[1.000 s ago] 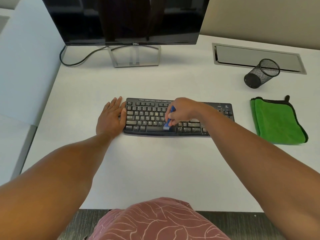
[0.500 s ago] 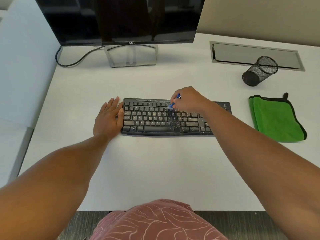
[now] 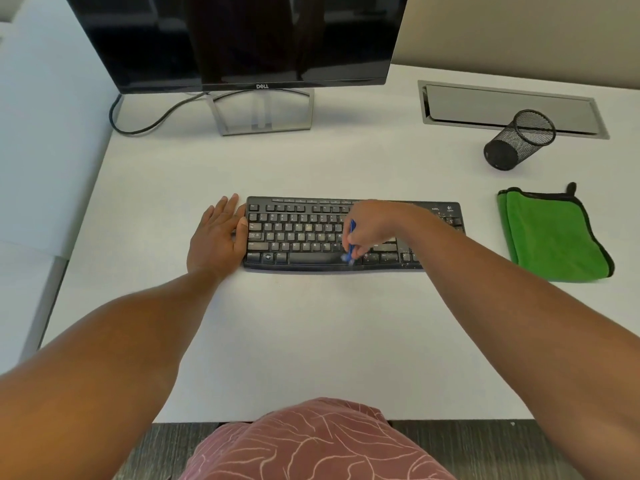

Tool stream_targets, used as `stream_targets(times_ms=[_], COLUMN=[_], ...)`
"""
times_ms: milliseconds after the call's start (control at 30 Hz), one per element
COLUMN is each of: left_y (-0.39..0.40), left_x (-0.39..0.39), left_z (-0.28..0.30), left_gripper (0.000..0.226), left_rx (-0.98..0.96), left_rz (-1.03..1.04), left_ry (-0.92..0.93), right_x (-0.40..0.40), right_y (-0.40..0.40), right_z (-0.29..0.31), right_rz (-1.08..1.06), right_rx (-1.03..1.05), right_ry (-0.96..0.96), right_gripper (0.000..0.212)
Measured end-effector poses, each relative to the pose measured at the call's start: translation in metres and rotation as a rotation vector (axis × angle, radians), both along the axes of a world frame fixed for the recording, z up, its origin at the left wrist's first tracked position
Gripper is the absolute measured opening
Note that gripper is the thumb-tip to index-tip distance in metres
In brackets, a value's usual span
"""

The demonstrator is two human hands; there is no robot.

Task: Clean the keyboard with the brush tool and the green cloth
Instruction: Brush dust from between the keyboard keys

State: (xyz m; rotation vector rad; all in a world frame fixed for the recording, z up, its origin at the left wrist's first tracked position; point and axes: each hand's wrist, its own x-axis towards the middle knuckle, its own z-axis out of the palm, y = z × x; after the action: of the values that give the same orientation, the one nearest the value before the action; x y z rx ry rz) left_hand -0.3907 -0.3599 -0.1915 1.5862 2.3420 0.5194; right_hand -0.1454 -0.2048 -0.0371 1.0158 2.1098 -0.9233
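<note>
A black keyboard (image 3: 301,237) lies across the middle of the white desk (image 3: 311,341), with pale specks on its right-hand keys. My right hand (image 3: 372,226) is over the keyboard's middle, closed on a small blue brush tool (image 3: 351,242) whose pale bristles touch the bottom key row beside the space bar. My left hand (image 3: 218,237) lies flat on the desk with fingers spread, its thumb against the keyboard's left edge. The green cloth (image 3: 550,233), folded and edged in black, rests on the desk to the right of the keyboard, untouched.
A black monitor (image 3: 242,39) on a silver stand (image 3: 263,112) stands behind the keyboard, its cable (image 3: 138,123) looping left. A black mesh pen cup (image 3: 519,140) lies tipped at the back right by a metal cable hatch (image 3: 502,105). A partition (image 3: 45,116) borders the left.
My right hand went with the brush from the bottom row up to the top rows, then back down to the bottom row. My left hand stayed at the keyboard's left edge.
</note>
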Motion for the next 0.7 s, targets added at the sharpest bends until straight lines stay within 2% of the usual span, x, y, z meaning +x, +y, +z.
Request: stream_targets(times_ms=[67,200,300,367,467,567,633,700], left_y=[0.000,0.000,0.000,0.000,0.000,0.001,0.000,0.000], left_x=[-0.001,0.000,0.000,0.000,-0.001,-0.001,-0.001,-0.001], left_z=[0.000,0.001,0.001,0.001,0.000,-0.001,-0.001,-0.002], left_gripper=[0.056,0.056,0.056,0.056,0.056,0.057,0.057,0.057], left_rx=[-0.001,-0.001,-0.001,-0.003,-0.007,-0.005,-0.003,-0.001], left_rz=[-0.002,0.000,-0.001,0.000,0.002,0.002,0.002,0.000], left_ry=[0.000,-0.003,-0.002,-0.004,-0.002,-0.004,-0.004,-0.002], right_x=[-0.001,-0.004,-0.002,0.001,-0.002,-0.008,-0.009,-0.006], right_y=[0.000,-0.002,-0.007,-0.006,0.004,0.016,0.018,0.021], right_z=[0.002,0.000,0.000,0.003,0.007,0.005,0.002,0.000], right_rz=[-0.034,-0.256,-0.115,-0.099,-0.216,-0.313,-0.246,-0.165], right_rx=[-0.045,0.073,-0.035,-0.084,0.085,0.254,0.258,0.181], right_ry=[0.003,0.201,0.044,-0.005,0.152,0.272,0.201,0.030], right_gripper=[0.015,0.018,0.017,0.016,0.015,0.024,0.024,0.017])
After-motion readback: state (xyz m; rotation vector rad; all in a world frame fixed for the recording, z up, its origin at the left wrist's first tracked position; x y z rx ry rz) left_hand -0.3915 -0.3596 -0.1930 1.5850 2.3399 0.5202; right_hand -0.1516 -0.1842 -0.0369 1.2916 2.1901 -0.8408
